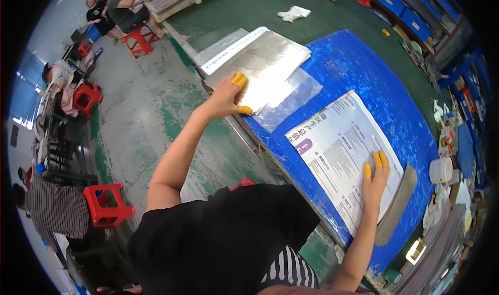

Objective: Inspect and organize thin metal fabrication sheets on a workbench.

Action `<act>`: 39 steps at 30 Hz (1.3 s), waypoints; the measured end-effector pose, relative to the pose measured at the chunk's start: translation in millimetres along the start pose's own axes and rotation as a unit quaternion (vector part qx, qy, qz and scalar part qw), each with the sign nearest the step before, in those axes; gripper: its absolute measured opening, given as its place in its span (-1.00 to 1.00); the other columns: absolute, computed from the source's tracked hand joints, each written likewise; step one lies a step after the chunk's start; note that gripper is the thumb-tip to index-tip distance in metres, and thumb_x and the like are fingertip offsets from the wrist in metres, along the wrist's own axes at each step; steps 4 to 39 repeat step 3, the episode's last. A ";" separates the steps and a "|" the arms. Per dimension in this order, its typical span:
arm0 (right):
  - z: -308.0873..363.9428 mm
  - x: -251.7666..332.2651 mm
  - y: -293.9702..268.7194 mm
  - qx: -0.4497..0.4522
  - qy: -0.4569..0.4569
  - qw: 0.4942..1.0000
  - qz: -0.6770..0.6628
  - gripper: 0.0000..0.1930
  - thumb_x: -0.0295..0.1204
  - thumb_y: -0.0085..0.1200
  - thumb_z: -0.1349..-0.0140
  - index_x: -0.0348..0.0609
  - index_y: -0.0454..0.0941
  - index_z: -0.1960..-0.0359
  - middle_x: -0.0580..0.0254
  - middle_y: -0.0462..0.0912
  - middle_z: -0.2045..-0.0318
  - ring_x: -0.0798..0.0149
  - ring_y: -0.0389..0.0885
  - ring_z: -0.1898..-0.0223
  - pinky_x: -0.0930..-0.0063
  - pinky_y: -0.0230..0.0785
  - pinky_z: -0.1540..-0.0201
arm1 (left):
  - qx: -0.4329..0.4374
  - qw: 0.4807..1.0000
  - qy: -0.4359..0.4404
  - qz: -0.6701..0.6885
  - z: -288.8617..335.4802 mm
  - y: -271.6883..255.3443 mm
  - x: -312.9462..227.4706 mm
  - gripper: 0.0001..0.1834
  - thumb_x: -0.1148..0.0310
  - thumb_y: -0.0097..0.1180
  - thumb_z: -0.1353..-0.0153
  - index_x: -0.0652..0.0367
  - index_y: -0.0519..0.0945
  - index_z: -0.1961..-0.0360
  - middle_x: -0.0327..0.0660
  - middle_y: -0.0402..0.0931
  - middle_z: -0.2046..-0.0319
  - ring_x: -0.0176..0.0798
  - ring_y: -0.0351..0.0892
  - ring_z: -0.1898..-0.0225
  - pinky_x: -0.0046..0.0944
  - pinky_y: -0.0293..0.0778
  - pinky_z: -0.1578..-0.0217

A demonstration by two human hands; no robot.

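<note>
My left hand (227,98) rests at the near left edge of a stack of shiny silvery sheets (262,61), its thumb spread from the fingers. Yellow finger cots cover fingertips on both hands. Flat on a printed paper sheet (340,144) lies my right hand (376,183), fingers stretched out. Both sheet and stack are on a blue table covering (384,97) with worn, scuffed patches. A piece of clear plastic film (296,101) pokes out from beneath the silvery stack, close to the paper's far left corner.
A grey strip (397,206) lies right of the paper. Beyond it stands a white tub (441,170). Shelves with blue bins (390,0) line the far right. On the left are red stools (109,204) and several people at work. A crumpled white cloth (294,14) lies farther back.
</note>
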State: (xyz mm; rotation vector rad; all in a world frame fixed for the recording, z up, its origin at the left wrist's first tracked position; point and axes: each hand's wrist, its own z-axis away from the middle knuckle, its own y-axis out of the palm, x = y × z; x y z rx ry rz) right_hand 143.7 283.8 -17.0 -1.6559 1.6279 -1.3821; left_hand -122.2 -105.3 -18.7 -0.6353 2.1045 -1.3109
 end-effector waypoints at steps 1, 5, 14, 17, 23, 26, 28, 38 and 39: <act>-0.1 -2.0 2.8 0.001 -0.004 1.000 -0.006 -0.61 -0.48 -0.02 -0.08 -0.22 0.36 0.00 -0.02 0.28 -0.09 0.02 0.17 -0.14 0.26 -0.04 -0.20 | 0.033 0.999 -0.002 -0.016 1.5 -5.1 1.6 -0.46 0.03 0.27 0.22 0.30 0.40 0.45 0.17 0.37 0.15 0.22 0.15 -0.12 0.01 0.14 -0.05; 7.4 -26.8 8.7 0.012 0.002 1.000 0.007 -0.58 -0.47 0.00 -0.07 -0.20 0.35 -0.03 0.01 0.24 -0.13 0.02 0.15 -0.16 0.22 -0.08 -0.22 | 0.184 0.981 -0.056 -0.014 -15.9 -33.0 -31.9 -0.54 0.10 0.19 0.12 0.29 0.42 0.37 0.17 0.37 0.12 0.24 0.12 -0.13 -0.06 0.17 -0.05; 7.4 -26.8 8.7 0.012 0.002 1.000 0.007 -0.58 -0.47 0.00 -0.07 -0.20 0.35 -0.03 0.01 0.24 -0.13 0.02 0.15 -0.16 0.22 -0.08 -0.22 | 0.184 0.981 -0.056 -0.014 -15.9 -33.0 -31.9 -0.54 0.10 0.19 0.12 0.29 0.42 0.37 0.17 0.37 0.12 0.24 0.12 -0.13 -0.06 0.17 -0.05; 7.4 -26.8 8.7 0.012 0.002 1.000 0.007 -0.58 -0.47 0.00 -0.07 -0.20 0.35 -0.03 0.01 0.24 -0.13 0.02 0.15 -0.16 0.22 -0.08 -0.22 | 0.184 0.981 -0.056 -0.014 -15.9 -33.0 -31.9 -0.54 0.10 0.19 0.12 0.29 0.42 0.37 0.17 0.37 0.12 0.24 0.12 -0.13 -0.06 0.17 -0.05; 7.4 -26.8 8.7 0.012 0.002 1.000 0.007 -0.58 -0.47 0.00 -0.07 -0.20 0.35 -0.03 0.01 0.24 -0.13 0.02 0.15 -0.16 0.22 -0.08 -0.22 | 0.184 0.981 -0.056 -0.014 -15.9 -33.0 -31.9 -0.54 0.10 0.19 0.12 0.29 0.42 0.37 0.17 0.37 0.12 0.24 0.12 -0.13 -0.06 0.17 -0.05; 7.4 -26.8 8.7 0.012 0.002 1.000 0.007 -0.58 -0.47 0.00 -0.07 -0.20 0.35 -0.03 0.01 0.24 -0.13 0.02 0.15 -0.16 0.22 -0.08 -0.22 | 0.184 0.981 -0.056 -0.014 -15.9 -33.0 -31.9 -0.54 0.10 0.19 0.12 0.29 0.42 0.37 0.17 0.37 0.12 0.24 0.12 -0.13 -0.06 0.17 -0.05; 7.4 -26.8 8.7 0.012 0.002 1.000 0.007 -0.58 -0.47 0.00 -0.07 -0.20 0.35 -0.03 0.01 0.24 -0.13 0.02 0.15 -0.16 0.22 -0.08 -0.22 | 0.184 0.981 -0.056 -0.014 -15.9 -33.0 -31.9 -0.54 0.10 0.19 0.12 0.29 0.42 0.37 0.17 0.37 0.12 0.24 0.12 -0.13 -0.06 0.17 -0.05; 7.4 -26.8 8.7 0.012 0.002 1.000 0.007 -0.58 -0.47 0.00 -0.07 -0.20 0.35 -0.03 0.01 0.24 -0.13 0.02 0.15 -0.16 0.22 -0.08 -0.22 | 0.184 0.981 -0.056 -0.014 -15.9 -33.0 -31.9 -0.54 0.10 0.19 0.12 0.29 0.42 0.37 0.17 0.37 0.12 0.24 0.12 -0.13 -0.06 0.17 -0.05; 7.4 -26.8 8.7 0.012 0.002 1.000 0.007 -0.58 -0.47 0.00 -0.07 -0.20 0.35 -0.03 0.01 0.24 -0.13 0.02 0.15 -0.16 0.22 -0.08 -0.22 | 0.184 0.981 -0.056 -0.014 -15.9 -33.0 -31.9 -0.54 0.10 0.19 0.12 0.29 0.42 0.37 0.17 0.37 0.12 0.24 0.12 -0.13 -0.06 0.17 -0.05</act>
